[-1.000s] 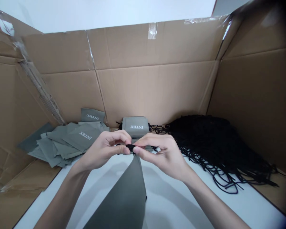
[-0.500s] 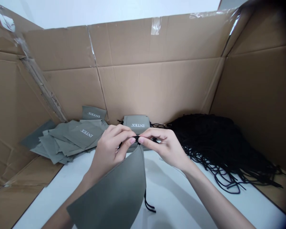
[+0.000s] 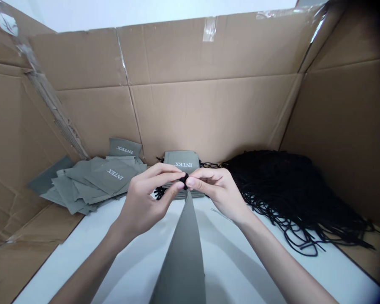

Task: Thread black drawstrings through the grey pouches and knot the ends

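A small bunched black cord (image 3: 184,180) is pinched between the fingertips of my left hand (image 3: 152,193) and my right hand (image 3: 220,190), which almost meet. From this cord hangs a grey sheet (image 3: 184,257) by its corner, turned nearly edge-on toward the camera. Just behind my fingers sits a stack of grey INTEX pieces (image 3: 181,158), with black cord ends sticking out at its sides. My thumbs and index fingers are closed on the cord, and its exact shape is partly hidden by them.
Loose grey INTEX pieces (image 3: 98,179) lie in a pile at the left. A large heap of black cords (image 3: 285,190) spreads at the right. Cardboard walls (image 3: 209,109) enclose the white table (image 3: 120,261) at the back and sides.
The hanging grey sheet has swung from the lower left to nearly straight down and turned edge-on. My left hand's fingers have shifted slightly on the cord, which now stands more upright.
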Tool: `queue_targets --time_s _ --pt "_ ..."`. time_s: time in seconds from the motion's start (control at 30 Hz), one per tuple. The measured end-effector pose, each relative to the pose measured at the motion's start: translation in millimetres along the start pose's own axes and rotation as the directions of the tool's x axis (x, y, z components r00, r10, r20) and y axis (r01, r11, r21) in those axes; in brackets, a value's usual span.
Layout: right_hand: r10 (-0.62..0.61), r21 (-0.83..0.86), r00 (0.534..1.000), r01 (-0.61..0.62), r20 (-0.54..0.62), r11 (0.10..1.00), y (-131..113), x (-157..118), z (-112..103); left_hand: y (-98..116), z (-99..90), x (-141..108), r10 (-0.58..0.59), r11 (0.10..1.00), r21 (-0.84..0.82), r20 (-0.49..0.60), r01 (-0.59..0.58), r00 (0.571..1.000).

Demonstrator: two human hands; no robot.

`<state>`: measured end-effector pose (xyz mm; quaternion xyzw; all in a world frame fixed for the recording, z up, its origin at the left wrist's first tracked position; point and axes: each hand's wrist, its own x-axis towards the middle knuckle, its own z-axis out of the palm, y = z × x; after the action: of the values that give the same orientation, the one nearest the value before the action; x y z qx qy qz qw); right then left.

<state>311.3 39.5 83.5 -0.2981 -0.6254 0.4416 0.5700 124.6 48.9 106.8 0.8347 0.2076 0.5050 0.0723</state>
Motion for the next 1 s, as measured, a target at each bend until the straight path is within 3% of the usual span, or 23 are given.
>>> queue_targets --time_s 0.17,0.43,0.63,0.73,0.83,0.93,1.0 --pt "-0.041 -0.070 0.999 0.040 -0.003 0.997 1.8 -1.1 0.7 -2.4 -0.7 -1.1 0.004 1.000 0.018 -0.032 -0.003 0.999" --pt "-0.038 -0.072 0.995 0.045 0.095 0.996 4.1 1.7 5.5 -5.0 6.5 0.0 -0.255 0.945 -0.215 -0.013 0.246 0.967" --pt "0.003 -0.128 0.979 0.023 0.202 0.991 -1.6 1.4 2.8 -10.0 10.7 -0.4 -0.315 0.890 -0.326 0.066 0.319 0.947" --pt "0.015 -0.182 0.969 0.031 0.245 0.983 -3.7 1.8 -1.9 -13.2 5.5 1.2 -0.328 0.888 -0.288 0.153 0.360 0.932" --pt "0.011 -0.220 0.966 0.048 0.258 0.974 -5.2 1.7 -6.6 -15.6 -5.4 3.6 -0.349 0.902 -0.145 0.306 0.406 0.886" --pt "0.014 -0.336 0.971 0.068 0.238 0.939 -7.2 0.5 -10.1 -16.8 -16.8 5.1 -0.360 0.926 0.055 0.425 0.373 0.831" --pt "0.028 -0.410 0.971 0.075 0.239 0.909 -9.2 -0.6 -11.2 -17.2 -21.5 5.4 -0.347 0.937 0.137 0.460 0.320 0.817"
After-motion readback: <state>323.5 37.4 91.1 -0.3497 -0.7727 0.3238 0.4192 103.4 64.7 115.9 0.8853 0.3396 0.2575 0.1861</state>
